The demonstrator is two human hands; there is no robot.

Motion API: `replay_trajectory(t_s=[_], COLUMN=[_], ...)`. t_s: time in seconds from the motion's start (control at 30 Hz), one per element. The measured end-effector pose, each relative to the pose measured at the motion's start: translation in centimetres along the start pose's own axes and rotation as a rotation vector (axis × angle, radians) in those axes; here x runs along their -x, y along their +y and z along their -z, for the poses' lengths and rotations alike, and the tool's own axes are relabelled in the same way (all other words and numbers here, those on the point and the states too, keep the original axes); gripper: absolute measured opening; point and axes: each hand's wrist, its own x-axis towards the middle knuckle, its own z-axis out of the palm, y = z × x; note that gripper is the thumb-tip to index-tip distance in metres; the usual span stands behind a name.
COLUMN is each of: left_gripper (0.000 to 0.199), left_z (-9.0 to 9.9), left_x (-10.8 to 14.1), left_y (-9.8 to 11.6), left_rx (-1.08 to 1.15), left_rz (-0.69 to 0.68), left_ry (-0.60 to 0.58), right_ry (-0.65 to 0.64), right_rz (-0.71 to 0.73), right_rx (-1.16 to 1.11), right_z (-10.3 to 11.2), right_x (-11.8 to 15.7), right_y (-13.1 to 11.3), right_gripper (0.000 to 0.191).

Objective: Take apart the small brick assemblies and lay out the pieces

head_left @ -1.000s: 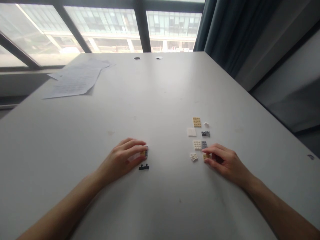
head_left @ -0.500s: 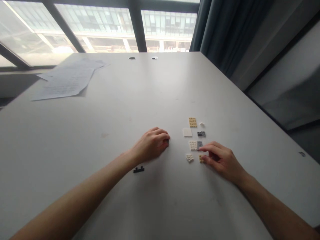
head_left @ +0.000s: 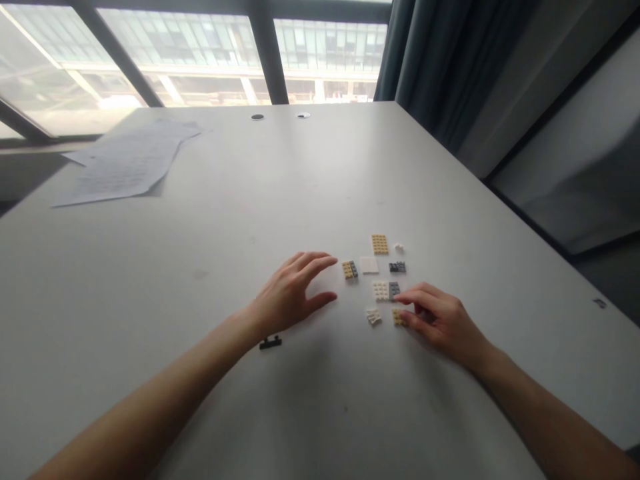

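Note:
My left hand (head_left: 300, 287) is open, thumb and fingers apart, just left of a small tan and dark grey studded piece (head_left: 350, 269) on the table. My right hand (head_left: 437, 320) has its thumb on the edge of a small tan piece (head_left: 397, 317), while its fingertips are by a dark grey piece (head_left: 395, 290) that adjoins a white studded piece (head_left: 381, 291). Around them lie a flat white tile (head_left: 369, 265), a tan plate (head_left: 379, 244), a dark patterned piece (head_left: 397, 267), small white pieces (head_left: 373, 316) and a tiny white piece (head_left: 399, 247).
A black piece (head_left: 271, 343) with two knobs lies beside my left wrist. Sheets of paper (head_left: 125, 163) are at the far left of the white table (head_left: 225, 200). Two round inserts (head_left: 257, 117) sit near its far edge, with windows and a dark curtain (head_left: 425, 67) beyond.
My left hand has opened and let go of the tan and dark grey piece, which now lies in view on the table. My right hand keeps its place by the pieces. The view has shifted slightly.

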Motion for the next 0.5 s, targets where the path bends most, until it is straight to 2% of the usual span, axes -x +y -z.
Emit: replay_trajectory(t_s=[0.13, 0.27, 0.37, 0.5], left_gripper=[0.025, 0.022, 0.025, 0.018], left_z=[3.2, 3.7, 2.9, 1.8], left_x=[5.6, 9.5, 10.4, 9.9], left_y=[-0.2, -0.3, -0.3, -0.4], left_rx=[0.002, -0.013, -0.019, 0.017], left_rz=[0.012, 0.057, 0.081, 0.051], left_ry=[-0.012, -0.055, -0.049, -0.047], right_ry=[-0.003, -0.025, -0.034, -0.035], right_rz=[0.043, 0.08, 0.073, 0.051], right_rx=[-0.002, 0.019, 0.03, 0.023], right_z=[-0.1, -0.3, -0.3, -0.3], right_x=[0.2, 0.2, 0.2, 0.1], right_y=[-0.2, -0.4, -0.4, -0.2], right_gripper=[0.017, 0.016, 0.016, 0.016])
